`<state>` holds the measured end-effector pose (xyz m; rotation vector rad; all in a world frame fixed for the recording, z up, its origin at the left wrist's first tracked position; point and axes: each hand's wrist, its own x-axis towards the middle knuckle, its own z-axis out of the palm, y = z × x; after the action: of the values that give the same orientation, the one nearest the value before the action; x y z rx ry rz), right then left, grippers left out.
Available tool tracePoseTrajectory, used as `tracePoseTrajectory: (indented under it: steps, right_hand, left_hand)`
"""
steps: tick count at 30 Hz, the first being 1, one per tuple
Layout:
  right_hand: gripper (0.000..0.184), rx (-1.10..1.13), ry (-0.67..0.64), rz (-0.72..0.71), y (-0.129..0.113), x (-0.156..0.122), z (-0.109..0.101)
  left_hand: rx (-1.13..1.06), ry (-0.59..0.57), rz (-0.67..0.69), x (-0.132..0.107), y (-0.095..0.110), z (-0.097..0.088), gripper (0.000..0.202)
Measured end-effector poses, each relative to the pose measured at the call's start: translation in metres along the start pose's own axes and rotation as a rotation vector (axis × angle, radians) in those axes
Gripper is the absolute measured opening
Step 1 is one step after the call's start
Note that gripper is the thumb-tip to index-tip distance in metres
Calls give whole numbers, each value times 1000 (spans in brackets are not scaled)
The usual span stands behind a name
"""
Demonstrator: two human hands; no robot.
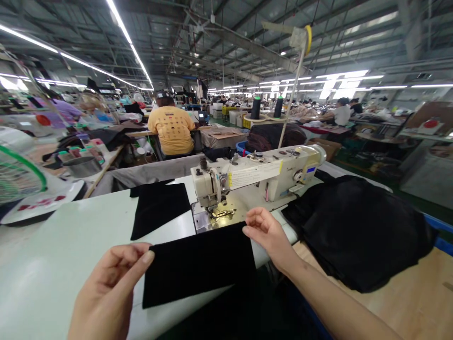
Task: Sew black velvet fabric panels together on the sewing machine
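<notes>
Presumably light & soft, blk. fabric pc. (200, 264) was nr. worktop (71, 264) front edge; L hand (108, 285), R hand (271, 236) pinched upper corners, apt holds.

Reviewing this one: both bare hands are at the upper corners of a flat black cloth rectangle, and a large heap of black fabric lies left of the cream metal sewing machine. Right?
One slip: the large heap of black fabric lies right of the cream metal sewing machine, as the head view shows. The rest stands.
</notes>
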<state>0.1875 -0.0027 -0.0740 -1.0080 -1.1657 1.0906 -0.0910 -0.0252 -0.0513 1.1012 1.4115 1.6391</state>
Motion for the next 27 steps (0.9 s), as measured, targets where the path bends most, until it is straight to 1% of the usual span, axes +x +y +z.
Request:
tracePoseTrajectory:
  steps: [2,3,4,5,6,7,8,9,10,11,12,14,15,17,19,23,25,27]
  right_hand:
    - [25,-143,-112,-70,-9,-13,6]
    - [24,-221,-170,-108,-13,-21,10]
    - [22,-291,-229,-139,-17,-29,15]
    - [21,-344,-287,-158,-18,-37,19]
    - [19,-380,-342,-161,-18,-44,23]
    - [16,-399,-384,-148,-14,-50,27]
    - [12,-405,-411,-120,-8,-55,30]
    - [8,-405,-424,-85,1,-58,32]
    - [6,-408,-425,-48,11,-60,33]
    - [6,-418,-423,-14,23,-60,34]
    - [7,-433,-422,18,35,-59,33]
    - [9,-470,-432,65,56,-55,30]
    - [12,-496,-441,68,63,-53,27]
    - [20,-574,-466,4,72,-51,20]
    - [23,-684,-493,-135,75,-50,14]
    - [23,-867,-521,-412,75,-48,5]
    - [21,-930,-512,-513,76,-45,4]
    - [20,-940,-485,-558,78,-41,4]
  left_hand:
    - [92,83,184,-2,18,-8,32]
    - [151,116,309,0,31,-9,29]
    - [232,123,439,4,45,-9,25]
    - [329,94,555,12,56,-6,20]
    - [425,23,637,22,65,0,15]
    - [543,-88,663,34,68,8,10]
    - [617,-220,631,48,65,17,6]
    - [636,-350,543,62,55,28,8]
    - [645,-459,435,75,39,39,10]
    - [638,-537,335,86,19,50,11]
    - [635,-585,285,94,-3,61,13]
    - [630,-621,225,103,-47,77,16]
    - [628,-625,211,104,-64,83,18]
    - [619,-624,194,102,-88,88,18]
    - [609,-622,193,100,-98,89,15]
    - [613,-627,190,104,-100,91,12]
    - [631,-611,181,110,-103,97,14]
    - [649,-600,168,117,-107,104,16]
